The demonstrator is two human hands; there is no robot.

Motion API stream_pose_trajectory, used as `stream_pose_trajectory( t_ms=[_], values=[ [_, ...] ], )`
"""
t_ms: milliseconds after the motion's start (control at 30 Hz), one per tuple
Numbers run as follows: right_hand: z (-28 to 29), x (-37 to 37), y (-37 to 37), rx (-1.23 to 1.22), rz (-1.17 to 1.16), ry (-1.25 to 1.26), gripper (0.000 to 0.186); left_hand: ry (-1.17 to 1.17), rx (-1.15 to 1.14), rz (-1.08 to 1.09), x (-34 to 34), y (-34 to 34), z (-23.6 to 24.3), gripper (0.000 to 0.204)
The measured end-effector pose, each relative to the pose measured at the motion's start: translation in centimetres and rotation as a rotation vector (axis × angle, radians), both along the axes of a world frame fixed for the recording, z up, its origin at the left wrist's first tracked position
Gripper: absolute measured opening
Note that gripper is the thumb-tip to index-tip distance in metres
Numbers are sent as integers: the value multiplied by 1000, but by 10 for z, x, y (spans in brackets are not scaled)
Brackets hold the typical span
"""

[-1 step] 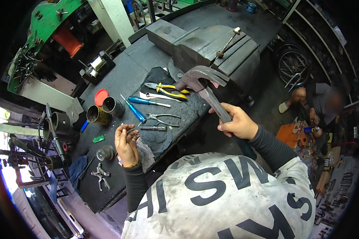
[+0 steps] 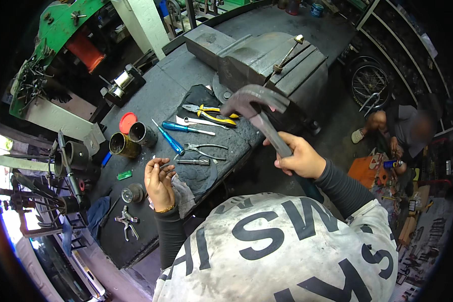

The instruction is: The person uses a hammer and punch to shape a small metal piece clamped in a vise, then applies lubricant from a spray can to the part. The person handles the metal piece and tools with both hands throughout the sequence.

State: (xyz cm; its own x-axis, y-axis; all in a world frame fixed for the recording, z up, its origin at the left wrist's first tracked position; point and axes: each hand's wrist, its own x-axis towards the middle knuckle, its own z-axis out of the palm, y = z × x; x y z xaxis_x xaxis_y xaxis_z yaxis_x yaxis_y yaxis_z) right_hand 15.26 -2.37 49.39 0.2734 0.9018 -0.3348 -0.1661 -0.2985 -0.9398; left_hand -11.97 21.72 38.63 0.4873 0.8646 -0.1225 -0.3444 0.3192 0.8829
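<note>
Nearby, the left hand (image 2: 159, 184) is hanging half-curled over the counter (image 2: 153, 90), any hold there impossible to tell, while the right hand (image 2: 304, 157), well apart, is gripping a claw hammer (image 2: 262, 120) by its handle. Beyond, blue screwdrivers (image 2: 175, 126) and yellow-handled pliers (image 2: 202, 111) are lying on the counter; past the hammer's head, a grey vise (image 2: 251, 65) is standing.

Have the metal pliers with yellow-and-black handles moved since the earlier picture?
No: the yellow-and-black-handled metal pliers lie in the same spot relative to the big grey metal vise.
</note>
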Motion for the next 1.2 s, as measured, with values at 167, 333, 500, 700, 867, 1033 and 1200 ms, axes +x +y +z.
stream_pose_trajectory(
  t_ms=[167, 333, 500, 700, 867, 1033, 1200],
  values=[
    [-9, -11, -13, 93, 371, -577, 49, 14, -25, 17, -5, -1, -3, 19],
    [-45, -19, -4, -19, 269, -625, 47, -11, 34, 26, 6, 11, 4, 20],
    [-95, -18, 53, -31, 57, -923, 47, 27, 83, 48, 4, 15, 11, 20],
    [-141, -12, 169, 66, -45, -1086, 44, 95, 166, 44, 3, 14, 19, 20],
    [-127, -21, 179, 305, -165, -1092, 29, 151, 246, -12, 14, 8, 33, 16],
    [-94, -33, 73, 299, -75, -532, 17, 128, 589, -291, 91, 5, 68, 17],
    [-124, -56, -29, 59, -454, -70, 10, 109, 725, -437, 204, -21, 104, 20]
  ],
)
